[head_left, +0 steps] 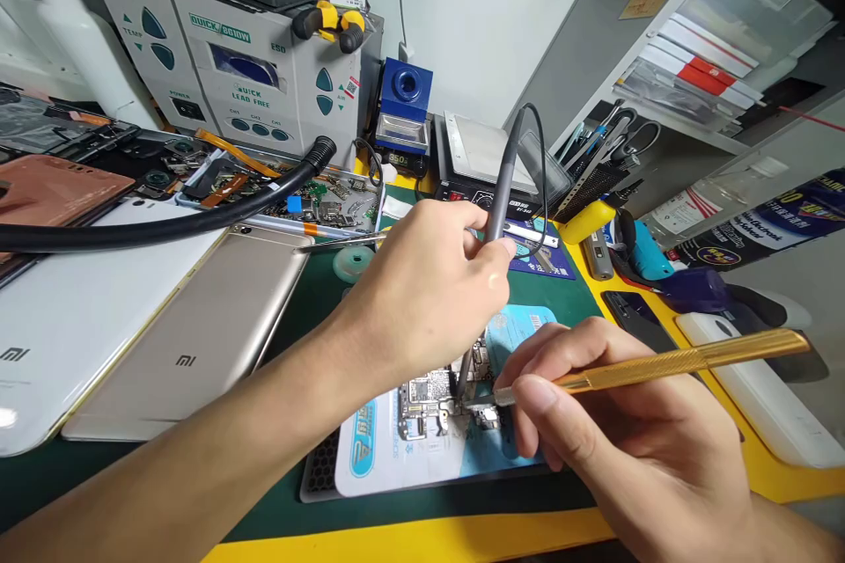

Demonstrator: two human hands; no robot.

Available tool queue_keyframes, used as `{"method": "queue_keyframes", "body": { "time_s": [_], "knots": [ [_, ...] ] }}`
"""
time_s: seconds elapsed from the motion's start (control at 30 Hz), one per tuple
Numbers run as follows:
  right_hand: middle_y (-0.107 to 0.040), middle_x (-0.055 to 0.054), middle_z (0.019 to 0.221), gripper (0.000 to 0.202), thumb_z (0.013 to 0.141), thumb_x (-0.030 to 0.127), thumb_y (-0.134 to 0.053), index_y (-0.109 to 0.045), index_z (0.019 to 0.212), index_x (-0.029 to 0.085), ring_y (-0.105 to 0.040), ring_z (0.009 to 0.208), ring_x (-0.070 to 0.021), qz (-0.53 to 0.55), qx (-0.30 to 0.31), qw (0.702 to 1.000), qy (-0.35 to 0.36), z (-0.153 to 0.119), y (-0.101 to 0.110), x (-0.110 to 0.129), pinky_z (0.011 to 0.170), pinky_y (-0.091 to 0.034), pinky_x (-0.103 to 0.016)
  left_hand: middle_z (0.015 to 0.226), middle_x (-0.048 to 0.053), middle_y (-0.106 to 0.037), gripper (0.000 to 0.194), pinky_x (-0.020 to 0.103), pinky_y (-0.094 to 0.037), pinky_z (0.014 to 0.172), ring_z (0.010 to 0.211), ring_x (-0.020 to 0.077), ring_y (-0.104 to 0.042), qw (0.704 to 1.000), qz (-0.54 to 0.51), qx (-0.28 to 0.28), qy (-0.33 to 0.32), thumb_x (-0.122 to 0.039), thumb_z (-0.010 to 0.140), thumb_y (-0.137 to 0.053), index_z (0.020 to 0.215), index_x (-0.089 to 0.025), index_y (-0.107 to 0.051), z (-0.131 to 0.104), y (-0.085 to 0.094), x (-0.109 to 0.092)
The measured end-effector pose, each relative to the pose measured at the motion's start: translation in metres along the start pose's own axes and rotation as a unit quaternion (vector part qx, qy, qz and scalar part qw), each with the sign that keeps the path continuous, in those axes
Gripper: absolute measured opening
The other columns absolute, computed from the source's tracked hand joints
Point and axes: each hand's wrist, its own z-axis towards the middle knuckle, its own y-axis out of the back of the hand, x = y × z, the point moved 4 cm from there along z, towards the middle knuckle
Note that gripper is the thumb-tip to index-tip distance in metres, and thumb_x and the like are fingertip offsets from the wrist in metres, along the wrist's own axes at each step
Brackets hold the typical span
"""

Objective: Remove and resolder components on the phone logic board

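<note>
My left hand point(429, 286) reaches across the mat, its fingers closed around a slim grey soldering iron point(505, 167) with a black cable. The iron's tip points down at a small phone circuit board point(429, 394). In my right hand point(647, 440) is a craft knife point(666, 366) with a gold knurled handle, pinched between thumb and fingers. Its blade lies at the board's right part, close to the iron's tip; whether the two touch I cannot tell. Under the board is a blue and white pad point(370, 475). My left hand covers some of the board.
A grey hot-air station point(224, 62) stands at back left, its black hose point(244, 215) crossing two phone backs point(198, 343). A tray of boards point(330, 198), a solder spool point(353, 263), a blue soldering stand point(405, 97) and a pen holder point(594, 180) surround the green mat point(310, 317).
</note>
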Motion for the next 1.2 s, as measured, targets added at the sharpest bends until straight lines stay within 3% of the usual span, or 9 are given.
{"method": "queue_keyframes", "body": {
  "time_s": [0.23,0.33,0.7,0.9,1.2],
  "knots": [
    [-0.063,-0.003,0.08,0.005,0.095,0.022,-0.063,-0.06,0.092,0.023,-0.062,0.064,-0.015,0.043,0.044,0.998,-0.033,-0.013,0.004,-0.008,0.045,-0.048,-0.023,0.082,-0.003,-0.074,0.018,0.024,-0.045,0.065,0.077,0.0103,-0.067,1.0,0.013,0.005,0.0,-0.031,0.09,-0.056,0.079,-0.02,-0.066,0.002,-0.002,-0.001],
    [-0.06,-0.001,0.084,0.008,0.097,0.015,-0.059,-0.058,0.095,0.022,-0.059,0.065,-0.012,0.062,0.06,0.996,-0.035,-0.015,0.004,-0.008,0.047,-0.048,-0.022,0.079,-0.004,-0.074,0.019,0.024,-0.042,0.059,0.071,0.0092,-0.065,1.0,0.018,0.007,0.002,-0.03,0.09,-0.056,0.076,-0.02,-0.065,0.001,-0.002,-0.002],
    [-0.057,-0.002,0.084,0.01,0.096,0.012,-0.06,-0.058,0.095,0.022,-0.058,0.069,-0.0136,0.065,0.063,0.995,-0.029,-0.012,0.002,-0.006,0.047,-0.047,-0.022,0.077,-0.001,-0.071,0.02,0.024,-0.035,0.049,0.058,0.0079,-0.055,1.0,0.019,0.015,0.004,-0.032,0.09,-0.054,0.078,-0.019,-0.065,0.0,0.0,-0.003],
    [-0.057,-0.002,0.086,0.011,0.096,0.01,-0.059,-0.057,0.097,0.021,-0.058,0.072,-0.0137,0.071,0.075,0.994,-0.024,-0.013,0.004,-0.006,0.052,-0.048,-0.024,0.058,-0.005,-0.058,0.023,0.023,-0.028,0.041,0.046,0.0059,-0.039,0.999,0.026,0.024,0.001,-0.031,0.091,-0.052,0.075,-0.019,-0.062,0.0,-0.001,-0.004],
    [-0.057,-0.002,0.087,0.014,0.095,0.008,-0.058,-0.057,0.099,0.022,-0.058,0.072,-0.015,0.068,0.081,0.994,-0.01,-0.015,0.004,-0.006,0.059,-0.051,-0.028,0.051,-0.007,-0.046,0.024,0.022,-0.025,0.039,0.043,0.0051,-0.034,0.999,0.031,0.023,0.002,-0.031,0.092,-0.051,0.073,-0.02,-0.06,-0.001,-0.001,-0.004]
  ]
}}
